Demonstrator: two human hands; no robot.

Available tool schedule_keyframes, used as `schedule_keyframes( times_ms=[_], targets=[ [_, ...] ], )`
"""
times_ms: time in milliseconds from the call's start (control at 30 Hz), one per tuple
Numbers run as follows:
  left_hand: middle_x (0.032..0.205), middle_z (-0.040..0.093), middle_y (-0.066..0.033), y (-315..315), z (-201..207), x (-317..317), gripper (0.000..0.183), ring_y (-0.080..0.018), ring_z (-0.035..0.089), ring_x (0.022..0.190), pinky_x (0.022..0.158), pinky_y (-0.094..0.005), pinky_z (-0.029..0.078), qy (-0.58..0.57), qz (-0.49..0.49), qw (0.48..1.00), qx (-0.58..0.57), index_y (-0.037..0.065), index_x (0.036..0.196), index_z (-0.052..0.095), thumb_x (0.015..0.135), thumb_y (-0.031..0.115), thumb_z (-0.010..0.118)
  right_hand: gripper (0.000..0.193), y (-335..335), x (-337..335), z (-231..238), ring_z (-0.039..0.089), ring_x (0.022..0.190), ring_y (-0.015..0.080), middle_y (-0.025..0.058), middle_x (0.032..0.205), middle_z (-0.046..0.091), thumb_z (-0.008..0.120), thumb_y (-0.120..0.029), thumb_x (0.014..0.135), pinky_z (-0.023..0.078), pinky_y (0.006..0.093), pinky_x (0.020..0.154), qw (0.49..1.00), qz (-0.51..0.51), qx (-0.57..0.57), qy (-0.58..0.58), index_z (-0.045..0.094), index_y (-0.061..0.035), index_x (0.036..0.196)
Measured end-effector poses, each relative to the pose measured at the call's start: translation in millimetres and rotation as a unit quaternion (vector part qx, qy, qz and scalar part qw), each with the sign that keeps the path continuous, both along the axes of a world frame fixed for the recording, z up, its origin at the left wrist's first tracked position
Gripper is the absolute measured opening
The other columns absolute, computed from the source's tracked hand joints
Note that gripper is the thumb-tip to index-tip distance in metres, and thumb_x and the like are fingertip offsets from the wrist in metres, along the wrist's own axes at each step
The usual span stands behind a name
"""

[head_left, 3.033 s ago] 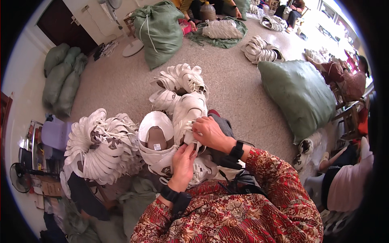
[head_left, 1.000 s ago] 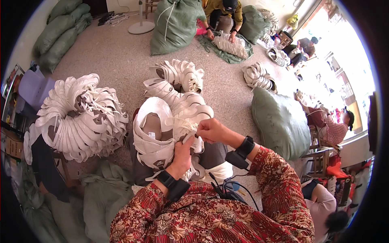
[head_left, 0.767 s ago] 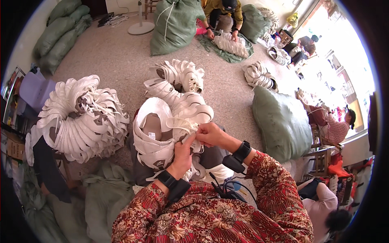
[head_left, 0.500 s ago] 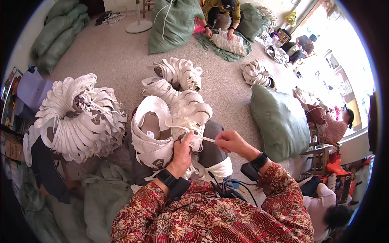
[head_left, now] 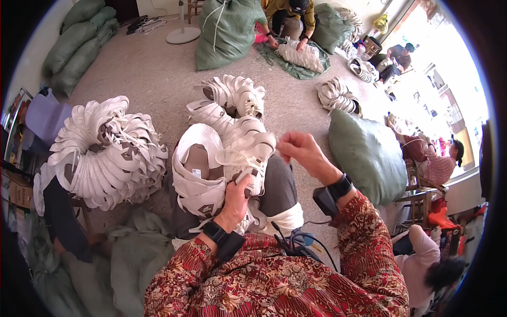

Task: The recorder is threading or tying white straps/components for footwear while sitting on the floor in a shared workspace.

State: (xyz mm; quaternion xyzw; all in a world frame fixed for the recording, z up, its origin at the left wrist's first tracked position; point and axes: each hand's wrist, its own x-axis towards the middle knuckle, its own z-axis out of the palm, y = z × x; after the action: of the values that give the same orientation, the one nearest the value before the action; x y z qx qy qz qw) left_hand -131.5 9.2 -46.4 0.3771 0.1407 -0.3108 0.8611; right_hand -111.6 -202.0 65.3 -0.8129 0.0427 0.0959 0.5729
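Note:
Across my lap lies a string of white shoe uppers (head_left: pixel 198 191), nested one in another, with grey-brown linings. My left hand (head_left: pixel 235 205) is closed on a white shoe upper (head_left: pixel 246 168), thumb on top near its grey mesh tongue. Loose white laces (head_left: pixel 232 158) curl over that upper. To the right of it, my right hand (head_left: pixel 306 153) is raised with fingers drawn together and slightly blurred. Whether a lace is between those fingertips cannot be made out. The nested row runs away from me to more uppers (head_left: pixel 232 95) on the floor.
A big coil of nested uppers (head_left: pixel 108 158) stands at my left. A stuffed green sack (head_left: pixel 364 158) lies to the right, near a small bundle of uppers (head_left: pixel 339 97). Ahead stands another green sack (head_left: pixel 226 34); beside it a person (head_left: pixel 288 16) handles uppers. Other people sit at right.
My right hand has moved up and away from me. The lace stretched between the upper and its fingers no longer shows taut. My left hand keeps its hold on the upper.

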Motion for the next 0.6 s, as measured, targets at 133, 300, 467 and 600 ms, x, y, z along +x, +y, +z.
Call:
schedule_keyframes(
  times_ms=[133, 300, 467, 600],
  targets=[
    [0.111, 0.067, -0.0020, -1.7, -3.5, 2.4, 0.031, -0.0180, 0.061, 0.107, 0.097, -0.0430, 0.042, 0.025, -0.006, 1.000, -0.012, 0.010, 0.121, 0.064, 0.092, 0.020, 0.064, 0.014, 28.3, 8.6, -24.2, 0.057, 0.063, 0.0104, 0.0033, 0.069, 0.062, 0.066, -0.014, 0.089, 0.048, 0.0302, 0.060, 0.992, 0.080, -0.069, -0.075, 0.066, 0.0002, 0.092],
    [0.107, 0.067, -0.0005, -7.8, -2.5, 1.5, 0.028, -0.0154, 0.062, 0.101, 0.091, -0.0401, 0.045, 0.027, 0.025, 0.999, 0.010, 0.011, 0.115, 0.066, 0.091, 0.026, 0.065, 0.018, 36.1, 0.5, -41.9, 0.064, 0.066, 0.0209, 0.0124, 0.074, 0.067, 0.065, -0.016, 0.089, 0.051, 0.0364, 0.064, 0.985, 0.077, -0.116, -0.098, 0.064, 0.0017, 0.091],
    [0.106, 0.067, 0.0008, -6.5, -7.6, 1.8, 0.027, -0.0136, 0.062, 0.100, 0.088, -0.0386, 0.046, 0.012, 0.018, 1.000, 0.015, 0.012, 0.113, 0.066, 0.090, 0.027, 0.067, 0.018, 42.4, 3.7, -40.6, 0.065, 0.069, 0.0293, 0.0161, 0.075, 0.065, 0.065, -0.017, 0.089, 0.051, 0.0386, 0.065, 0.977, 0.092, -0.157, -0.108, 0.064, 0.0009, 0.090],
    [0.103, 0.067, 0.0020, -8.6, -7.9, 1.9, 0.026, -0.0126, 0.062, 0.098, 0.086, -0.0380, 0.046, 0.010, 0.016, 1.000, 0.016, 0.014, 0.113, 0.067, 0.089, 0.025, 0.068, 0.015, 44.1, 4.5, -43.9, 0.064, 0.075, 0.0378, 0.0188, 0.078, 0.065, 0.064, -0.015, 0.089, 0.050, 0.0433, 0.067, 0.952, 0.138, -0.192, -0.196, 0.064, 0.0002, 0.088]
  ],
)
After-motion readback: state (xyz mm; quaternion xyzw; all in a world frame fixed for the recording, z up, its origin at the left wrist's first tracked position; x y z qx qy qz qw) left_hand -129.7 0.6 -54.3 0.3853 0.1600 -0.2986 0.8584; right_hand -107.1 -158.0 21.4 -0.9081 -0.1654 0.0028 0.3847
